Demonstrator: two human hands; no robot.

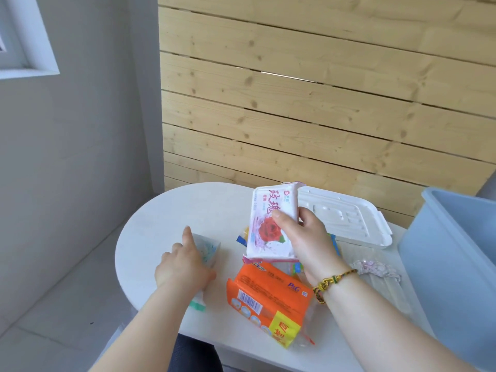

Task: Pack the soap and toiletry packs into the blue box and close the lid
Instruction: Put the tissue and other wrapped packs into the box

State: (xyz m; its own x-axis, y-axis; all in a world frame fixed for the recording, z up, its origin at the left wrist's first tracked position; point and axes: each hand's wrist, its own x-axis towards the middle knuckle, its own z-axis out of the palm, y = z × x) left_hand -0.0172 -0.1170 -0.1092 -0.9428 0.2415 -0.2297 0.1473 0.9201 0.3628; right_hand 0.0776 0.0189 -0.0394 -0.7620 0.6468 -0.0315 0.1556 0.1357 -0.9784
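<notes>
My right hand holds a white and pink pack with a red rose print, lifted above the table. My left hand lies on a small white and green pack on the table and grips it. An orange soap pack lies in front of me between my arms. The blue box stands open at the right edge of the table. Its white lid lies flat on the table behind my right hand. Other small colourful packs are partly hidden under the rose pack.
The round white table stands against a wooden slat wall. A clear plastic bag with a pink-patterned item lies between my right arm and the box. The floor lies to the left.
</notes>
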